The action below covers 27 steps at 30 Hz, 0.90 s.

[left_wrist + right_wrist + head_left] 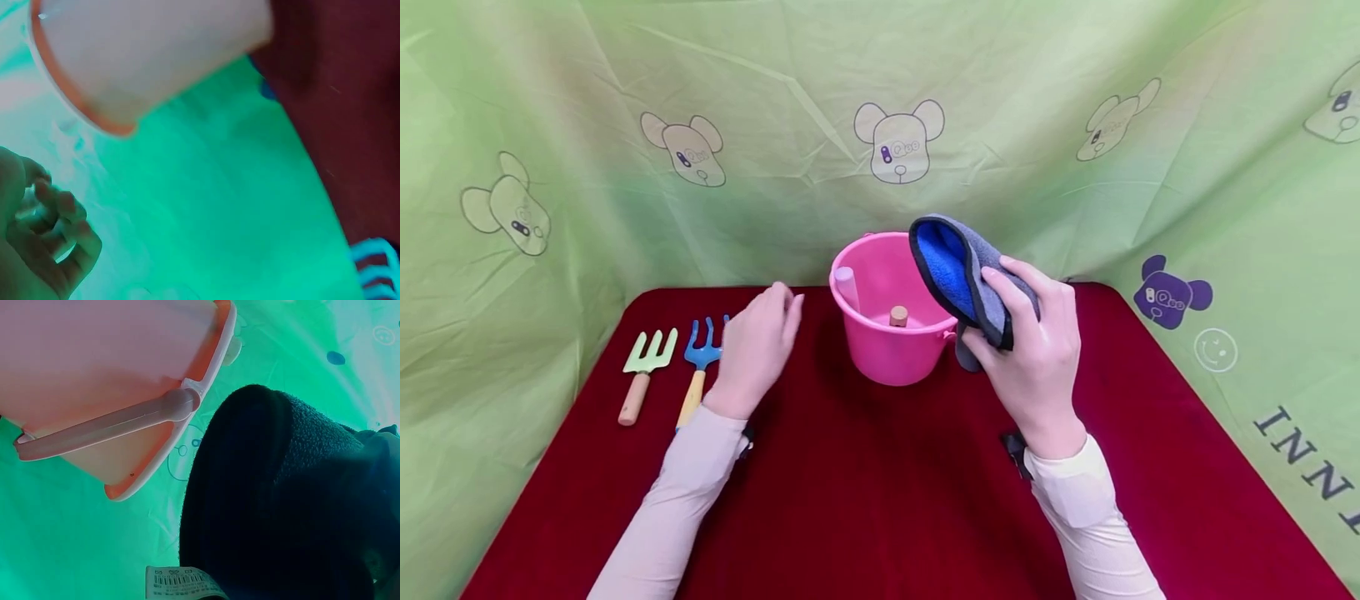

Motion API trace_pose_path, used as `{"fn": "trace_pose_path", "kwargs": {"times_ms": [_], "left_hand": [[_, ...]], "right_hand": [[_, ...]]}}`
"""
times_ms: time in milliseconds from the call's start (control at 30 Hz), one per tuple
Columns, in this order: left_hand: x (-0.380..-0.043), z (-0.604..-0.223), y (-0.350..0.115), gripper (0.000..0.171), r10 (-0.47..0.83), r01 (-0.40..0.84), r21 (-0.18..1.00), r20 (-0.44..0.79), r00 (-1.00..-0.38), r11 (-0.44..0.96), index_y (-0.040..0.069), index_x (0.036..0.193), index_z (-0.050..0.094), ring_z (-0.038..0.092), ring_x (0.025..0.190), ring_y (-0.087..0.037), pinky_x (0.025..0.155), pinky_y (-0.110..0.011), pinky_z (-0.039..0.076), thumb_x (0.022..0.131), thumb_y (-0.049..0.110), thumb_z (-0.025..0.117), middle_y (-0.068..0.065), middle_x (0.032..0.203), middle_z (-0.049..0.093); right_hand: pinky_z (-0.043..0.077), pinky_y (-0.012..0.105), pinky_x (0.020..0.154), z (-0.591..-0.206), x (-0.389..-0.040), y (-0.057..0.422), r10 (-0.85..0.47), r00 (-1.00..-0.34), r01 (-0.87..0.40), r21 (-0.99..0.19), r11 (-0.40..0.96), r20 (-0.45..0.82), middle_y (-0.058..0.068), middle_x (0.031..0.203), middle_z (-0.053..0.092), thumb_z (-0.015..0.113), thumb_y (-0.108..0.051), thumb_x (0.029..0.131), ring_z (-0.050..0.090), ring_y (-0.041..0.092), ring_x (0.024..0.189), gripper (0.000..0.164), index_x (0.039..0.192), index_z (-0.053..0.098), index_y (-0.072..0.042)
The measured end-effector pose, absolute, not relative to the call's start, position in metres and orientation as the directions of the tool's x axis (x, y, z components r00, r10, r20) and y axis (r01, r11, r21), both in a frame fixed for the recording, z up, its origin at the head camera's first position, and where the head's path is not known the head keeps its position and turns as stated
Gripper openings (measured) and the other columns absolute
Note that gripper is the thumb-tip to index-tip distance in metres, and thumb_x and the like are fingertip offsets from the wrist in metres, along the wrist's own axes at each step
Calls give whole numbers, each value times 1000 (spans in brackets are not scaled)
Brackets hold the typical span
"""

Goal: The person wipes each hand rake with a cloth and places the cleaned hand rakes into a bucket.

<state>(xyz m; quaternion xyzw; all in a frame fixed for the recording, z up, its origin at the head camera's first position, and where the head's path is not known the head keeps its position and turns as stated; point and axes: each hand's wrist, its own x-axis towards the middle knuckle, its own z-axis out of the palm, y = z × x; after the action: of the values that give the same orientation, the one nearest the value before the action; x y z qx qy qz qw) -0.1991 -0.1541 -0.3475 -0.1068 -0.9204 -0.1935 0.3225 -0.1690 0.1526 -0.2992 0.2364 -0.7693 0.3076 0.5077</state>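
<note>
My right hand (pixel 1037 358) grips a folded cleaning cloth (pixel 992 275), grey outside, bright blue inside, with a black edge. It is held up at the right rim of the pink bucket (pixel 891 358), overlapping the rim in the head view. In the right wrist view the cloth (pixel 269 500) fills the lower right, with a white printed label (pixel 184 582) hanging from it. My left hand (pixel 756 346) hovers left of the bucket, its fingers loosely curled around nothing. The left wrist view shows these bent fingers (pixel 72 250) apart from the bucket (pixel 162 50).
Inside the bucket stand a pale purple handle end (pixel 846 285) and a wooden handle end (pixel 898 316). A light green hand fork (pixel 649 357) and a blue hand rake (pixel 702 354) with a yellow handle lie on the dark red tablecloth (pixel 880 500). Green printed fabric (pixel 790 192) encloses the table.
</note>
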Motion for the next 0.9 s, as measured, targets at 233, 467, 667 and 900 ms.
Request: {"fn": "trace_pose_path", "kwargs": {"times_ms": [233,467,667,900], "left_hand": [[-183,-376,-212,39,5,129,228,478,-878,965,8,76,44,47,45,-29,39,-35,28,109,30,40,-6,53,41],[-171,-400,-253,31,-77,-6,236,294,-953,972,-10,102,53,61,79,-47,57,-59,49,102,21,50,-29,86,60],[-162,-413,-267,44,-142,-130,201,44,-989,971,-17,102,48,59,88,-54,67,-62,50,101,27,53,-38,97,56],[-163,-421,-270,44,-173,-188,185,-91,-981,965,-20,106,45,60,88,-54,65,-61,51,101,24,52,-39,97,55]], "right_hand": [[48,49,93,-301,-169,153,-66,-379,-677,-228,700,923,18,132,64,87,-5,71,59,42,116,56,124,69,-12],[48,49,92,-302,-168,152,-84,-388,-684,-225,694,918,18,133,64,88,-5,71,59,43,114,58,125,68,-12],[48,49,92,-303,-167,150,-100,-391,-686,-218,694,915,18,133,64,90,-4,69,59,42,114,61,125,68,-12],[48,49,92,-302,-166,150,-119,-393,-690,-206,694,912,18,134,63,91,-5,68,59,42,115,64,127,67,-12]]}}
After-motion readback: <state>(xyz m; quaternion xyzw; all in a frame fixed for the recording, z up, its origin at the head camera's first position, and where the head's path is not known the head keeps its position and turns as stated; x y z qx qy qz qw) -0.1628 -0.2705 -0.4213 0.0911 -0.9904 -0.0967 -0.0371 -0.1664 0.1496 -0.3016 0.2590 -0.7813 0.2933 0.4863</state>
